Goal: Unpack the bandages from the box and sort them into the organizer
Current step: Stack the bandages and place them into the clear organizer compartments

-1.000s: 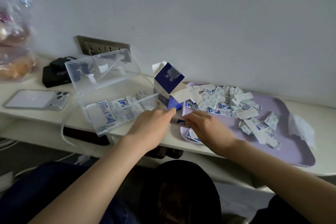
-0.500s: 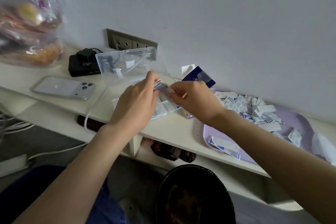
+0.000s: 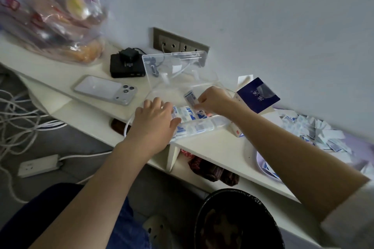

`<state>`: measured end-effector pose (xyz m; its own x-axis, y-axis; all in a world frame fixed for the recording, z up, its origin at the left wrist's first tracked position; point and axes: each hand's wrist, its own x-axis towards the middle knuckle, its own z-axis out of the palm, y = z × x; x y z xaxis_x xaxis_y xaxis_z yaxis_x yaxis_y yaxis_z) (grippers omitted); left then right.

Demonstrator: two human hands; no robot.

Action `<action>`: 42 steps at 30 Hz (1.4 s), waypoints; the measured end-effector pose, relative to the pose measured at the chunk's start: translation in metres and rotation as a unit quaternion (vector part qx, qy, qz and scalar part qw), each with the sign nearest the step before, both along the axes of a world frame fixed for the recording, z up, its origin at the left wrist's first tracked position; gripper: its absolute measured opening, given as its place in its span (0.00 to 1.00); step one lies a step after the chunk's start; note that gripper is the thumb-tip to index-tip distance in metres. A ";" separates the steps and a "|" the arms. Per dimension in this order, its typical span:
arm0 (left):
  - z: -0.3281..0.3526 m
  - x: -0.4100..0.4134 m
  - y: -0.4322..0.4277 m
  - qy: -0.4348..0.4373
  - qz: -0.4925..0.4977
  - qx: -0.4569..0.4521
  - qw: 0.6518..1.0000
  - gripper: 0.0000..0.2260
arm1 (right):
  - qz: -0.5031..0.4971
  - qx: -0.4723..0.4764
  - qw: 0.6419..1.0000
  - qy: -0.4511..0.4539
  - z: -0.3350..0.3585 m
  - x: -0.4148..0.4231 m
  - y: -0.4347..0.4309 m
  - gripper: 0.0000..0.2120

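Observation:
A clear plastic organizer [image 3: 219,122] with its lid [image 3: 176,66] raised sits on the white shelf, with white-and-blue bandages [image 3: 193,126] lined up in its compartments. My right hand [image 3: 213,99] pinches one wrapped bandage [image 3: 190,98] upright over the organizer's middle. My left hand [image 3: 154,122] lies with spread fingers on the organizer's left end. The opened blue bandage box [image 3: 257,95] stands just right of the organizer. A heap of loose bandages [image 3: 307,129] covers the lilac tray [image 3: 260,158] at the far right.
A phone [image 3: 105,90] lies face down left of the organizer, a black charger box [image 3: 126,65] behind it under the wall sockets [image 3: 180,43]. A clear bag of bread [image 3: 54,20] fills the far left. Below are cables, a power strip [image 3: 38,166] and a black bin [image 3: 238,220].
Both hands came from the tray edge to the organizer, the right one carrying a bandage. My left hand has let go and spread over the organizer's left end. The view swung left.

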<state>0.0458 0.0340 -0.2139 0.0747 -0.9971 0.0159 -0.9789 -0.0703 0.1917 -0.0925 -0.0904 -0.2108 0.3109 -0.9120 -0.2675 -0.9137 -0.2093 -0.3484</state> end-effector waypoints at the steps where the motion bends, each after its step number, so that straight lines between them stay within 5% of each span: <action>1: 0.000 0.000 0.000 0.000 -0.005 0.001 1.000 0.18 | -0.003 0.009 1.000 0.006 -0.003 0.002 -0.002 0.10; 14: -0.001 0.001 -0.005 0.016 -0.020 -0.008 1.000 0.19 | 0.023 0.087 0.994 0.056 -0.011 0.027 0.001 0.13; 25: -0.002 0.002 -0.003 0.009 -0.017 -0.003 1.000 0.19 | 0.033 0.065 0.993 0.092 -0.008 0.034 0.005 0.09; 33: -0.001 -0.001 -0.004 -0.025 -0.010 -0.005 1.000 0.19 | 0.058 0.047 0.989 0.131 -0.006 0.023 0.009 0.17; 42: 0.006 -0.019 -0.006 -0.070 -0.028 -0.056 0.996 0.15 | 0.115 -0.159 0.978 0.068 0.020 -0.030 0.051 0.15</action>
